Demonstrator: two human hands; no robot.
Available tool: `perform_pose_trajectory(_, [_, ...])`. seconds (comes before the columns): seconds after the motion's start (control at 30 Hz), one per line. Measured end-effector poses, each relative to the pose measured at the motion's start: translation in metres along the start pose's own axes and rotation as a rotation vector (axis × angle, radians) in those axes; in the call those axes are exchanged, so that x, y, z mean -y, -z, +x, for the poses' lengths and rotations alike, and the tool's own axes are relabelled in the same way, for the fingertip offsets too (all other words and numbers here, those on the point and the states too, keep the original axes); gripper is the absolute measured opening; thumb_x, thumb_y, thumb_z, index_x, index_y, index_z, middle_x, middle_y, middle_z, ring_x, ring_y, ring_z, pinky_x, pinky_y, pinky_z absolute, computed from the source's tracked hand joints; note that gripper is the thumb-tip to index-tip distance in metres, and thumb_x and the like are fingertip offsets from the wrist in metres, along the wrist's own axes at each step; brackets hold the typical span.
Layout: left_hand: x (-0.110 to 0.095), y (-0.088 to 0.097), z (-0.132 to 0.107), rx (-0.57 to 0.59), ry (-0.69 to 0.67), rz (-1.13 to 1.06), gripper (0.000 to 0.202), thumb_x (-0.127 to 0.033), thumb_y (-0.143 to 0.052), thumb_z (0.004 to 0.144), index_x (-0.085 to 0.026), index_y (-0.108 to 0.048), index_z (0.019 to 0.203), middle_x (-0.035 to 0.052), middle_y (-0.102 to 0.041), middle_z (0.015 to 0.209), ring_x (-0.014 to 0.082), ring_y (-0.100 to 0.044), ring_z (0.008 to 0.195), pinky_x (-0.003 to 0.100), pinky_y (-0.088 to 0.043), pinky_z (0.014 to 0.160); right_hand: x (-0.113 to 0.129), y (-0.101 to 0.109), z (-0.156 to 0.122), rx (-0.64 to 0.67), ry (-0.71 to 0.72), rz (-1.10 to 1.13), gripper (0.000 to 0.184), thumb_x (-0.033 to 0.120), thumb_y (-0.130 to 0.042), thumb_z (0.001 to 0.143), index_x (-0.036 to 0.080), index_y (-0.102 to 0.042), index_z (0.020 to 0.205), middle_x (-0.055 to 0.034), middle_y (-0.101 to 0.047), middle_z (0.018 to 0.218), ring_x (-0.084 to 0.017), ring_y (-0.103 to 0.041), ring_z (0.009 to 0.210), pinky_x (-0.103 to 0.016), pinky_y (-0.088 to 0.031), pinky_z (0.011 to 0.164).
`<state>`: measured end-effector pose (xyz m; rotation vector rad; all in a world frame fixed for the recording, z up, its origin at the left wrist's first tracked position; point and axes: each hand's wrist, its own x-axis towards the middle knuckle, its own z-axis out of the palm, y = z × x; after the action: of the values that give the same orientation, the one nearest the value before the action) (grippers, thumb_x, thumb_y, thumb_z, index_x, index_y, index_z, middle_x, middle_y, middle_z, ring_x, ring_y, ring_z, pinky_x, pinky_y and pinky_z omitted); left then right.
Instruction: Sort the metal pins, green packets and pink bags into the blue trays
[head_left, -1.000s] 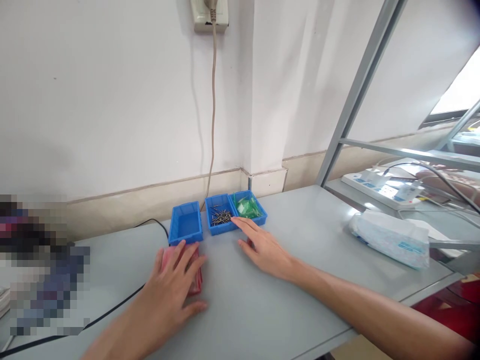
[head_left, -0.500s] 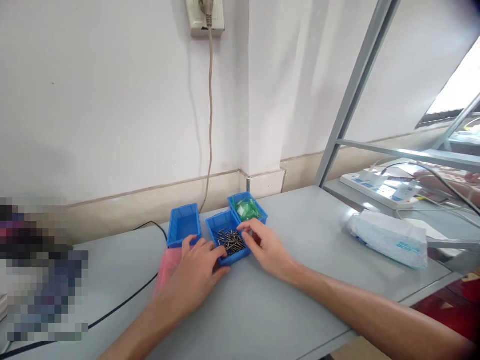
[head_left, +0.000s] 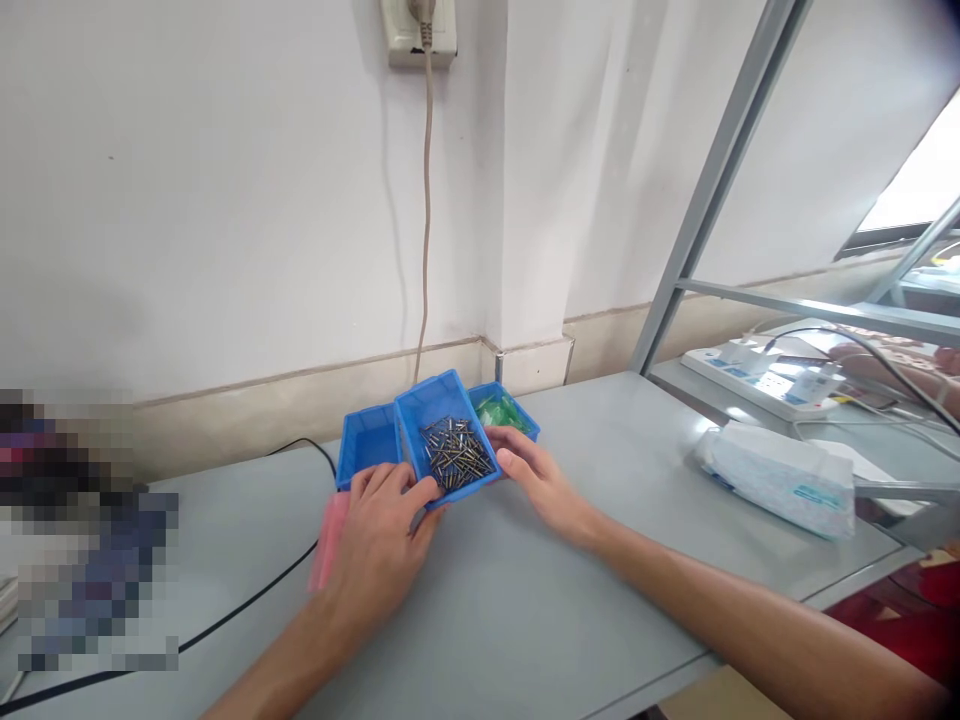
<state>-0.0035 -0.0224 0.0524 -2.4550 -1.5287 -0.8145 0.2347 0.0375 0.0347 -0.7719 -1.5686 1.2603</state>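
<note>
A small blue bin with several dark metal pins point(head_left: 448, 440) is raised and tilted toward me, held by both hands. My left hand point(head_left: 379, 545) grips its near left corner and my right hand point(head_left: 536, 482) grips its right side. An empty blue bin point(head_left: 369, 447) stands behind on the left. Another blue bin with green parts point(head_left: 504, 412) stands behind on the right. A pink flat packet point(head_left: 330, 525) lies on the grey table point(head_left: 525, 610), partly under my left hand.
A black cable point(head_left: 225, 620) crosses the table at left. A white soft pack point(head_left: 780, 478) lies at right beside a metal frame point(head_left: 705, 190). A power strip point(head_left: 765, 375) sits beyond it, near another person's arm point(head_left: 900, 362). A wall socket cord point(head_left: 426, 200) hangs down.
My hands moved from the table and the pink packet to the middle bin, pulled it forward out of the row, and now hold it lifted and tilted.
</note>
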Motion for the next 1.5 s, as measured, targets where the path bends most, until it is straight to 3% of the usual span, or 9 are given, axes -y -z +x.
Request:
perform_pose_trajectory(0.1, [0.003,-0.005,-0.002,0.018,-0.058,0.013,0.016,-0.020,-0.060,0.105,-0.022,-0.069,0.092,0.0038,-0.062,0.090,0.0257,-0.057,0.089,0.039,-0.041,0.082,-0.001,0.000,0.001,0.003,-0.106,0.084,0.042,0.059,-0.068,0.099,0.025,-0.067,0.123,-0.0078,-0.075,0.119,-0.029,-0.070,0.113,-0.045,-0.056,0.101])
perform_pose_trajectory(0.2, [0.005,-0.008,-0.005,0.052,-0.106,0.004,0.016,-0.023,-0.054,0.109,-0.023,-0.070,0.109,0.0055,-0.067,0.101,0.0270,-0.060,0.095,0.040,-0.045,0.084,-0.006,0.002,0.003,-0.073,-0.162,0.079,0.042,0.057,-0.073,0.095,0.023,-0.067,0.119,-0.0069,-0.075,0.110,-0.028,-0.071,0.102,-0.043,-0.058,0.093])
perform_pose_trajectory(0.33, [0.003,-0.008,-0.008,0.193,-0.174,-0.017,0.031,-0.031,-0.057,0.110,-0.028,-0.059,0.141,0.0053,-0.072,0.118,0.0279,-0.066,0.102,0.046,-0.047,0.098,-0.009,0.007,0.004,-0.183,-0.046,-0.152,0.041,0.053,-0.075,0.092,0.023,-0.066,0.119,-0.0069,-0.074,0.111,-0.027,-0.070,0.102,-0.041,-0.058,0.090])
perform_pose_trajectory(0.47, [-0.002,-0.011,-0.012,0.349,-0.193,0.031,0.040,-0.038,-0.065,0.107,-0.032,-0.058,0.146,0.0077,-0.071,0.127,0.0318,-0.067,0.111,0.052,-0.050,0.102,-0.004,0.007,0.001,-0.183,0.030,-0.373,0.038,0.046,-0.074,0.093,0.023,-0.064,0.122,-0.0062,-0.072,0.108,-0.026,-0.068,0.097,-0.042,-0.057,0.089])
perform_pose_trajectory(0.6, [-0.005,-0.016,-0.015,0.416,-0.195,0.094,0.039,-0.047,-0.062,0.108,-0.035,-0.061,0.144,0.0117,-0.065,0.136,0.0352,-0.066,0.119,0.053,-0.055,0.097,0.001,0.004,-0.002,-0.161,0.064,-0.506,0.042,0.043,-0.074,0.090,0.023,-0.063,0.125,-0.0077,-0.072,0.112,-0.027,-0.068,0.099,-0.043,-0.055,0.091])
perform_pose_trajectory(0.87, [-0.009,-0.017,-0.017,0.412,-0.152,0.112,0.037,-0.047,-0.058,0.109,-0.035,-0.062,0.144,0.0120,-0.064,0.125,0.0347,-0.065,0.113,0.054,-0.058,0.093,-0.001,0.002,-0.006,-0.138,0.141,-0.635,0.049,0.040,-0.074,0.087,0.023,-0.060,0.131,-0.0100,-0.072,0.120,-0.031,-0.068,0.111,-0.049,-0.055,0.098])
perform_pose_trajectory(1.2, [-0.011,-0.022,-0.019,0.352,-0.164,0.141,0.052,-0.045,-0.057,0.109,-0.036,-0.048,0.160,0.0160,-0.064,0.135,0.0367,-0.066,0.120,0.055,-0.059,0.096,0.000,0.000,-0.008,-0.101,0.180,-0.613,0.054,0.031,-0.077,0.085,0.027,-0.058,0.136,-0.0106,-0.070,0.132,-0.035,-0.066,0.124,-0.052,-0.051,0.108])
perform_pose_trajectory(1.5, [-0.010,-0.026,-0.021,0.309,-0.174,0.155,0.054,-0.048,-0.058,0.109,-0.035,-0.049,0.160,0.0181,-0.064,0.139,0.0379,-0.067,0.119,0.055,-0.059,0.095,-0.001,0.002,-0.008,-0.110,0.271,-0.638,0.054,0.026,-0.074,0.088,0.026,-0.055,0.138,-0.0127,-0.066,0.136,-0.036,-0.061,0.127,-0.055,-0.049,0.111])
